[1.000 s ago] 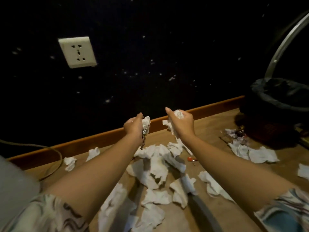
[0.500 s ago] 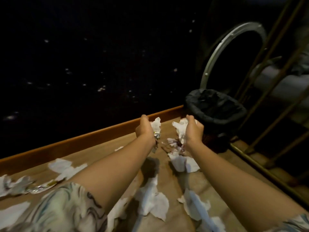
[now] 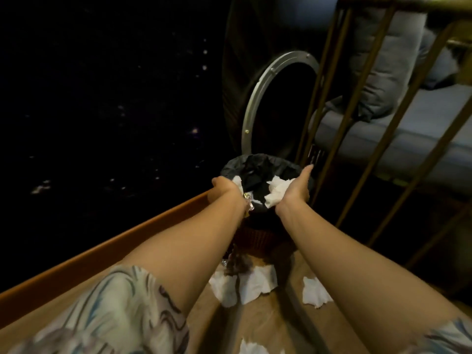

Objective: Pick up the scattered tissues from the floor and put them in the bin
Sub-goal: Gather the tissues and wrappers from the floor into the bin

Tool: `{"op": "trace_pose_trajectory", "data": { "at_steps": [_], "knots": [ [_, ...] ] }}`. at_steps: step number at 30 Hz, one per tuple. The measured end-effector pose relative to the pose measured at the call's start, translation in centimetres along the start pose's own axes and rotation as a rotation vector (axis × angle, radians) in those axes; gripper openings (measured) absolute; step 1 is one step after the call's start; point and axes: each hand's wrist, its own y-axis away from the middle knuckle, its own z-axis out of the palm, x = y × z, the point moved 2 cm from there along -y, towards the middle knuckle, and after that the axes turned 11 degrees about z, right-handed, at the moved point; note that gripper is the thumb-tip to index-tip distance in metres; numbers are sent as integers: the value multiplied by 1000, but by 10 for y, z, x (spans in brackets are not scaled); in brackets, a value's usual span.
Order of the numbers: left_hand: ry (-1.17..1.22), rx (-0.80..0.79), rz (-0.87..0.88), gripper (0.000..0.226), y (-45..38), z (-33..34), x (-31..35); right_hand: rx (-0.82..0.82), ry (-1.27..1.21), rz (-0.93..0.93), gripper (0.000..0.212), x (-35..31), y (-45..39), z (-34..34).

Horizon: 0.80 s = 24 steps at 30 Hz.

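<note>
The bin (image 3: pixel 274 162) is a brown woven basket lined with a black bag, standing by the wall. Both my hands hover over its mouth. My left hand (image 3: pixel 224 187) grips a crumpled white tissue (image 3: pixel 237 180), and a shiny foil wrapper (image 3: pixel 248 201) hangs below it. On the outstretched fingers and upturned palm of my right hand (image 3: pixel 297 186) lies a wad of white tissue (image 3: pixel 277 191), just above the liner. More tissues lie on the floor at the bin's foot (image 3: pixel 255 284), to its right (image 3: pixel 315 292) and nearer me (image 3: pixel 251 348).
A wooden skirting board (image 3: pixel 102 251) runs along the dark wall on the left. Behind the bin a metal ring (image 3: pixel 258 103) leans on a dark panel. Brass bars (image 3: pixel 329 98) rise on the right in front of grey bedding (image 3: pixel 398 72).
I have turned right and come close to the bin. Both hands moved from above the floor to over the bin's mouth, and my right hand has opened under its tissue.
</note>
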Motion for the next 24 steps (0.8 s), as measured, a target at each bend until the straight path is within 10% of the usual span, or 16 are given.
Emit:
{"op": "trace_pose_trajectory", "data": {
  "at_steps": [2, 6, 11, 24],
  "knots": [
    [16, 98, 27, 53, -7, 21, 7, -22, -42, -24, 116, -11, -11, 10],
    [-19, 106, 120, 91, -32, 55, 11, -195, -154, -21, 105, -24, -27, 32],
    [-134, -311, 39, 110, -101, 69, -22, -123, 57, -18, 76, -21, -46, 25],
    [-366, -388, 318, 14, -26, -103, 20, -120, 535, -319, 10, 79, 12, -5]
  ]
}}
